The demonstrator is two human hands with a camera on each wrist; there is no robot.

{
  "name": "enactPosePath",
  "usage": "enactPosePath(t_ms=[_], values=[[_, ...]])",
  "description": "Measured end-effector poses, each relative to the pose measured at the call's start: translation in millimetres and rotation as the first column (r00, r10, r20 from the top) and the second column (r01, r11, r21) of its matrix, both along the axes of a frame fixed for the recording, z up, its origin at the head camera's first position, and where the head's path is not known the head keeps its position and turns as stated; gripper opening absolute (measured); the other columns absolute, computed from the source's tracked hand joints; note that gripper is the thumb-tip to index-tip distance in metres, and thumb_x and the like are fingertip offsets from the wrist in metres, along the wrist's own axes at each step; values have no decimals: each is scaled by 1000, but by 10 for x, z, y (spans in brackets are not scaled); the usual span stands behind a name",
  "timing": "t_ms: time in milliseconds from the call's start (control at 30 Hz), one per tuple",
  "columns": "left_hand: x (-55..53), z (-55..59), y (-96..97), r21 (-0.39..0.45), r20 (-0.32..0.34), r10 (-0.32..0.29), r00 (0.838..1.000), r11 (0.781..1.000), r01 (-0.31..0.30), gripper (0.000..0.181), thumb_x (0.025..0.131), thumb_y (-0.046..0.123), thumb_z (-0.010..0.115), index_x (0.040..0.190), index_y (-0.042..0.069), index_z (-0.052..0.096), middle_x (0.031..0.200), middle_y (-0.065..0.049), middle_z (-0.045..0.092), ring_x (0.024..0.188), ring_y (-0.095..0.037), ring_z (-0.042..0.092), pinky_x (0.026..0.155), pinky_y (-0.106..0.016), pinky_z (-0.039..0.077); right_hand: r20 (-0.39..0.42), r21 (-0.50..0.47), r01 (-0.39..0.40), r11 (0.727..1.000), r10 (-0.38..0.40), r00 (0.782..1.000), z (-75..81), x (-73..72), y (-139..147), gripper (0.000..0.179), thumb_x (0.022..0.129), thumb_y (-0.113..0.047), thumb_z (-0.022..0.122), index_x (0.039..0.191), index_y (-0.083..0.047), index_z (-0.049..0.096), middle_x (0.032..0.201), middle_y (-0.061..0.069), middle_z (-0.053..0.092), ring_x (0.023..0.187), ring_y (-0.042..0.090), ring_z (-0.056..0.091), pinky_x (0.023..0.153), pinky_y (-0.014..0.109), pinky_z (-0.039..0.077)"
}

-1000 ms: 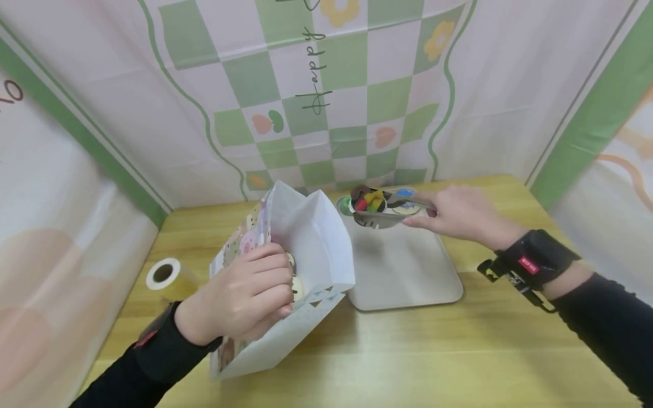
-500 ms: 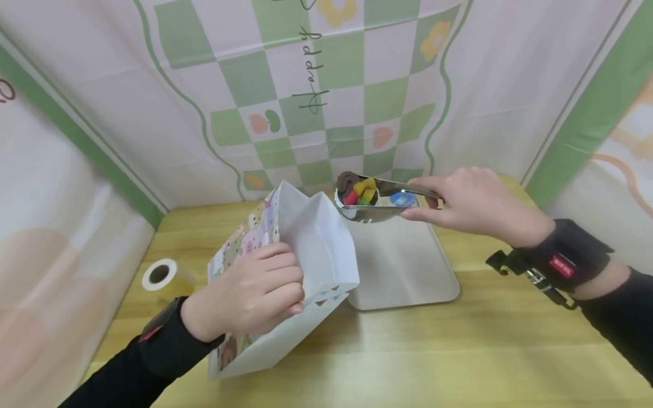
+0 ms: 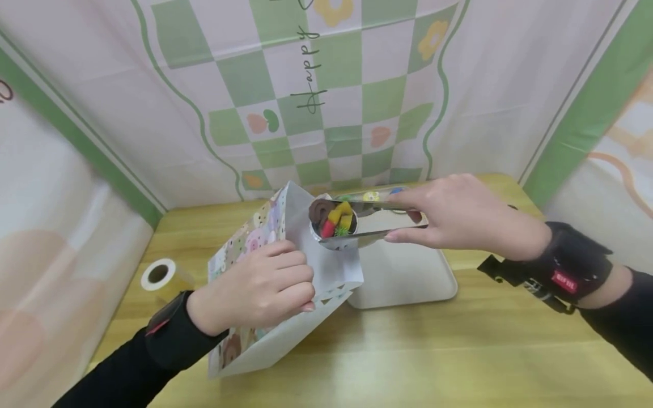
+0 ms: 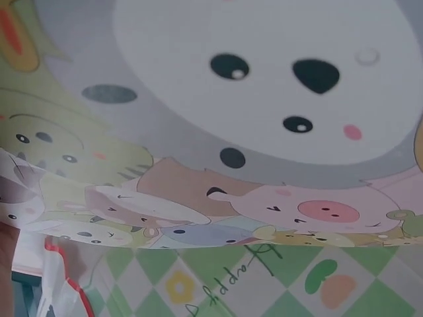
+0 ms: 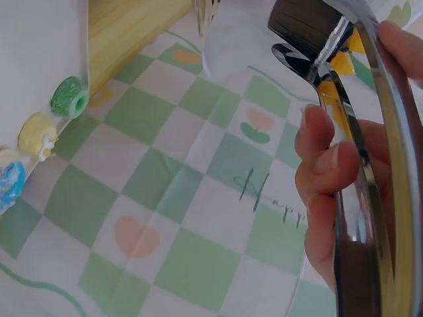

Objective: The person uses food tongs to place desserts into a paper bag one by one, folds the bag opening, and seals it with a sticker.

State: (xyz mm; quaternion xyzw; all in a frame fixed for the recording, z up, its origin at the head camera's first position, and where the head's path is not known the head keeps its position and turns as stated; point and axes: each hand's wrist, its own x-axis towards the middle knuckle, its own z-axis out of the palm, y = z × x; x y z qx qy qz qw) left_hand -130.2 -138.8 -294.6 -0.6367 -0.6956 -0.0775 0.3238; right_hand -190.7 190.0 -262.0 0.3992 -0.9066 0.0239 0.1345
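In the head view my left hand grips the near side of a white paper bag, fingers curled over its rim. The bag leans with its mouth facing right. Cartoon animals cover its printed side, which fills most of the left wrist view. My right hand holds metal tongs, thumb on one arm and fingers on the other. Between the tong tips is a toy cupcake in a silver cup, with brown swirl, yellow and red toppings. It overlaps the bag's mouth in the head view.
A pale tray lies right of the bag. Small toy doughnuts sit along its far edge: green, yellow and blue. A tape roll stands at the left of the wooden table. A patterned curtain hangs behind.
The right hand has carried the cupcake in the tongs from over the tray, left to the bag's mouth. The left hand keeps its grip and has shifted slightly right.
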Motion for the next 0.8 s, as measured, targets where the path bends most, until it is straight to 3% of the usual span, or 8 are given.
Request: enactPosePath(t_ms=[233,600,800], values=[[11,27,38,-41,-59,14,998,999,-16,39,113,25,49,76,15,51,70,3,46,71,-12,49,76,-28,48,52,74,-18,997,15,999,45,23,-127,42,89,-61,75,115,-29,72,68,-17,54,51,5,37,46,27,28],[-1,46,71,-40,-84,16,996,999,-19,39,113,25,48,76,14,52,73,3,51,73,-14,52,77,-29,49,65,84,-115,990,110,992,-13,7,-346,37,88,-61,75,102,-27,71,64,-16,52,57,2,47,48,28,36],[-5,47,97,-52,-86,-1,996,999,-3,39,114,26,46,78,13,52,74,3,50,74,-14,51,78,-28,49,58,107,-164,981,159,986,-52,-23,-512,38,86,-60,77,89,-24,66,58,-13,45,54,5,42,49,28,35]])
